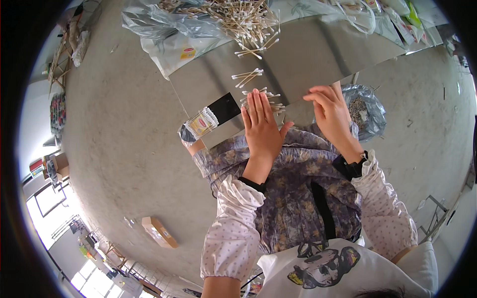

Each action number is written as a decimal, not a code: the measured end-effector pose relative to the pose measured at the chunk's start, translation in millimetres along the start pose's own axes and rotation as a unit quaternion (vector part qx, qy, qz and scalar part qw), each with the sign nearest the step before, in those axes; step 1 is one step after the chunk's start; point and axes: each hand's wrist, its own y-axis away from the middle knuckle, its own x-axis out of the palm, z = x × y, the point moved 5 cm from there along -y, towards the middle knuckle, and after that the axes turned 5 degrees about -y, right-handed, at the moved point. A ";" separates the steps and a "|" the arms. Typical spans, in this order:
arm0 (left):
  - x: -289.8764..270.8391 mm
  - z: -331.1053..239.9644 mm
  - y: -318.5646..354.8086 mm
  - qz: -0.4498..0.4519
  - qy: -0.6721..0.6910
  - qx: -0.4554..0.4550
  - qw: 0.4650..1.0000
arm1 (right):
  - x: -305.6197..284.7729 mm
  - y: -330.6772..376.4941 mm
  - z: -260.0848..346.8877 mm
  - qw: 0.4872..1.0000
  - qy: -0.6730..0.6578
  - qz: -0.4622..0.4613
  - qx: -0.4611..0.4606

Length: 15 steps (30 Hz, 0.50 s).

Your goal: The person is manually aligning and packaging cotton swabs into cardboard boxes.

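My left hand (263,136) lies flat, palm down, over a small bunch of cotton swabs (278,108) at the near side of the metal tabletop (303,59). Its fingers are stretched out close together, with the thumb spread, and they hide part of the bunch. To its right my right hand (334,116) hovers near the table's edge, fingers loosely bent and apart, with nothing visible in it. A few more swabs (247,77) lie loose just beyond my left fingertips. Left of that hand, a clear packet of swabs (201,124) rests beside a black flat piece (223,108).
A large heap of swabs (243,20) spreads over plastic sheeting (169,22) at the far side. Below the table's right edge stands a container lined with a grey bag (375,111), holding swabs. Patterned cloth (293,174) covers my lap. A cardboard box (159,232) lies on the floor.
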 end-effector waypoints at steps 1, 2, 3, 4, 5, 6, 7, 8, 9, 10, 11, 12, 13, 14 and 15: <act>0.1 1.0 0.9 -0.001 -0.001 -0.002 1.000 | 5.8 -7.0 7.1 1.000 -0.017 0.006 -0.023; -0.2 2.0 2.2 -0.003 -0.010 0.003 1.000 | 14.1 -14.8 15.2 0.998 -0.036 0.013 -0.046; -1.0 -1.1 0.0 -0.010 -0.015 0.012 1.000 | 20.0 -25.8 19.2 0.998 -0.032 0.011 -0.049; 0.2 -0.3 0.8 -0.011 -0.017 0.011 1.000 | 34.1 -37.2 26.7 0.996 -0.036 0.016 -0.079; 0.6 0.2 2.2 -0.019 -0.018 0.008 1.000 | 47.9 -48.7 35.1 0.993 -0.039 0.021 -0.109; 1.4 -0.2 2.0 -0.027 -0.017 0.005 0.999 | 61.2 -60.2 38.3 0.993 -0.039 0.021 -0.111; 0.0 -1.6 1.3 -0.029 -0.017 0.005 0.999 | 73.4 -71.0 44.1 0.990 -0.019 0.034 -0.136; -0.1 -2.5 0.5 -0.019 -0.017 0.001 1.000 | 81.3 -80.5 48.0 0.986 0.001 0.047 -0.160; -0.7 -2.3 0.0 -0.007 -0.018 -0.004 1.000 | 85.9 -89.0 48.9 0.986 0.001 0.048 -0.161; -2.5 -3.3 -0.5 -0.007 -0.018 -0.005 1.000 | 94.4 -97.1 45.7 0.985 0.026 0.105 -0.134; -3.5 -5.0 -1.6 -0.001 -0.007 -0.007 1.000 | 100.2 -103.8 40.6 0.980 0.053 0.160 -0.106; -3.8 -3.1 -1.9 0.008 0.000 -0.011 1.000 | 106.2 -107.8 34.3 0.980 0.049 0.161 -0.106; -3.5 -3.7 -3.8 0.007 0.000 -0.011 1.000 | 104.2 -111.4 25.5 0.987 0.027 0.119 -0.104; -3.8 -5.4 -6.9 -0.004 0.002 -0.008 1.000 | 100.0 -112.7 15.4 0.992 0.006 0.076 -0.101; -3.4 -4.7 -7.6 -0.013 0.002 -0.008 1.000 | 99.2 -111.5 12.5 0.992 0.005 0.078 -0.100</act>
